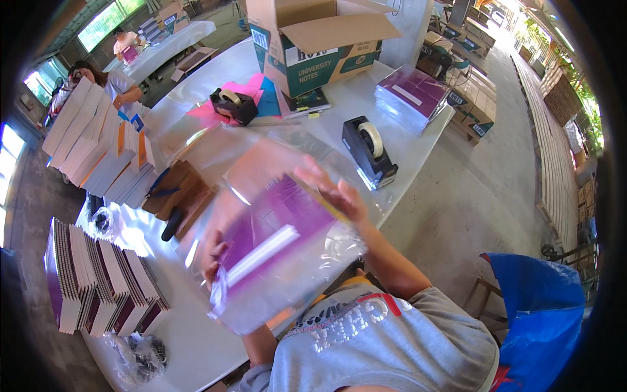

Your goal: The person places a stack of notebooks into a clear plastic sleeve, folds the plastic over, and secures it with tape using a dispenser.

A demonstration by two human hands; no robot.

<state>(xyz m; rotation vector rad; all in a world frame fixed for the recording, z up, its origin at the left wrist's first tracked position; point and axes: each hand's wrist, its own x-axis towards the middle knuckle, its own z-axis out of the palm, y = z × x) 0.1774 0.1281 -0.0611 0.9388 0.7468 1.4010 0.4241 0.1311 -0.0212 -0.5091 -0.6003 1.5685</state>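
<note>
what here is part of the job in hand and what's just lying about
Likely in the job:
purple pack between left hand and right hand
clear plastic on it
stacked spiral notebooks
nearer tape dispenser

Seemingly just lying about:
pink sheet
blue tarp
crumpled plastic

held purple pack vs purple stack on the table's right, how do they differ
The held pack is between left hand and right hand; the purple stack rests on the table. The held pack looks blurred; the purple stack, sharper. Both show a white strip on purple.

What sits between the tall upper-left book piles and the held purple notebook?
A wooden box, then clear plastic nearer the notebook, in the head view.
</note>
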